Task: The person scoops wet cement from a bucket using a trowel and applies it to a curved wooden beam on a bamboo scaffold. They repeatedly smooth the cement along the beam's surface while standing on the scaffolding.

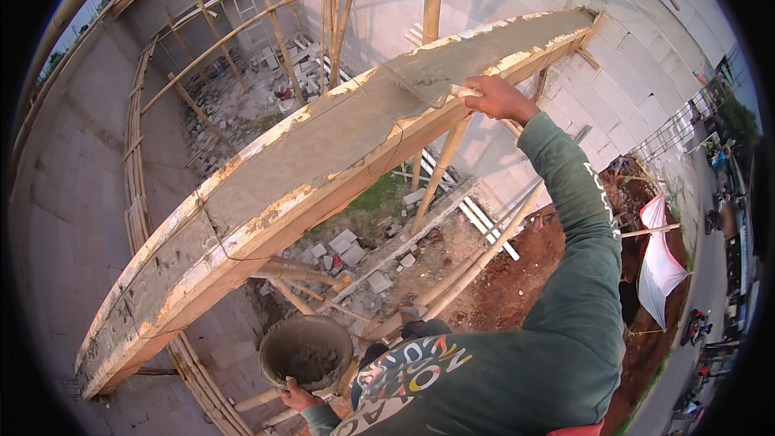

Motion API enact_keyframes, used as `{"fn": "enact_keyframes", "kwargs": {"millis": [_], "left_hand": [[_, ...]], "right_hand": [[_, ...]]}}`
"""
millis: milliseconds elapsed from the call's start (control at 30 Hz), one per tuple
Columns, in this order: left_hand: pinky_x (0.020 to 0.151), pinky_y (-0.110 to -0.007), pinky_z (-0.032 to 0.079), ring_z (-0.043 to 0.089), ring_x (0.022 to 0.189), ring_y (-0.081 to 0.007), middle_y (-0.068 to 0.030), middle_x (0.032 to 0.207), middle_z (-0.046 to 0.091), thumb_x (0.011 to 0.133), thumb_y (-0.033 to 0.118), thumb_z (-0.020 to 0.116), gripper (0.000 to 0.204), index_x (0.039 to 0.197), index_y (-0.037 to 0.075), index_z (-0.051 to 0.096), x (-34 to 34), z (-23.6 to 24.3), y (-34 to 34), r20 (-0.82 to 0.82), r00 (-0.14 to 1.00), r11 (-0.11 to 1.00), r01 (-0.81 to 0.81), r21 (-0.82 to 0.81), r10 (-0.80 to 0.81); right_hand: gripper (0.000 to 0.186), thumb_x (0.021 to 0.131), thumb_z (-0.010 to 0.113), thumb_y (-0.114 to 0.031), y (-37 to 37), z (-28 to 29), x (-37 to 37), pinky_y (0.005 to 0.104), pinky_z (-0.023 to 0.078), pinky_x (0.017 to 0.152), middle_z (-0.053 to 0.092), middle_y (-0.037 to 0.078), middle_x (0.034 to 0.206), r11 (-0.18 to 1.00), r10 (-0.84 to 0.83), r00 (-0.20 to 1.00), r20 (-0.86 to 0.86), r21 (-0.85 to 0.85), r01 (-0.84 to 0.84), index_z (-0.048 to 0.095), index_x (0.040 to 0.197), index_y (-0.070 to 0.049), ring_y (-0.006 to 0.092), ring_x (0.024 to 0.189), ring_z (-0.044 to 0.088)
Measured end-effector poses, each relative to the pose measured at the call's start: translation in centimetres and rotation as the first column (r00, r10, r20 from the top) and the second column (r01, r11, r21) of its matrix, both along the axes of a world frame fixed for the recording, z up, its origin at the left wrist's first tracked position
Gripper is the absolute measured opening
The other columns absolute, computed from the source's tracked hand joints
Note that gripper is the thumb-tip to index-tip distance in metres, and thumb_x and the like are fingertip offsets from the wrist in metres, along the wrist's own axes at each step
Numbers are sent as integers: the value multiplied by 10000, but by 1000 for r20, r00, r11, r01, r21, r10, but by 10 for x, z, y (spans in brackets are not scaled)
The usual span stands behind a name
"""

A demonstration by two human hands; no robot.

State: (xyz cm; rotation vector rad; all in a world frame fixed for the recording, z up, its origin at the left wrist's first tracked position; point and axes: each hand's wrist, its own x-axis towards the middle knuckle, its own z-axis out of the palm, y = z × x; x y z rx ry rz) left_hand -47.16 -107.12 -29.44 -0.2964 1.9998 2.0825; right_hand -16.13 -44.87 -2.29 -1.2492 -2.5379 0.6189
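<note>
Holding a trowel [461,91] at the grey concrete [282,141] inside the wooden form [347,187], with the right hand [496,98] closed around it and the left hand [299,397] curled at the edge of a bucket [305,328], perhaps risking gouges from too much tilt or spilled mortar [311,363] from a loosened grip.

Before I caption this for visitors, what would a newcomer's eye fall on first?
A long timber form bearing grey mortar sweeps diagonally across the view. Towards the upper right, the right grip holds a trowel on the mortar; at the bottom, the left grip holds a bucket.
</note>
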Motion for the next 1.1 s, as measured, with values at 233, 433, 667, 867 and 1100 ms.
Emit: {"fn": "enact_keyframes", "kwargs": {"millis": [233,433,667,867,1100], "left_hand": [[790,-432,528,614,923,-289,-165,1092,608,786,163,630,465,1195,-37,538,9,-1,4,54,997,998,-56,-34,58],[794,-425,522,608,925,-286,-172,1104,597,794,195,639,462,1175,-43,529,12,-5,7,-29,1000,1000,-10,-16,10],[819,-411,518,608,937,-284,-155,1114,597,793,190,636,449,1177,-19,537,13,-2,19,10,998,997,67,-39,-67],[784,-420,535,614,947,-301,-180,1101,596,816,191,633,433,1172,-30,522,29,12,23,16,1000,998,-21,-51,22],[745,-420,526,612,898,-288,-164,1078,603,799,180,613,426,1155,-40,537,33,8,33,-40,999,995,10,-104,-14]], "right_hand": [[427,796,642,-283,58,14,67,340,492,625,637,110,787,977,-189,975,115,-79,198,651,1148,-43,189,647,585],[401,870,620,-284,66,12,51,281,442,470,568,82,694,965,-212,977,-11,-158,208,613,1072,62,153,562,542],[281,949,520,-270,68,-23,-35,287,469,521,589,78,790,787,-200,921,-334,-614,-51,586,975,1,139,608,557],[321,909,571,-331,125,-22,52,294,457,490,563,49,686,823,-419,872,-252,-511,248,618,946,-15,127,581,531],[234,831,607,-243,70,-14,32,432,505,564,627,196,721,830,15,995,-97,556,42,675,947,-51,336,658,639]]}}
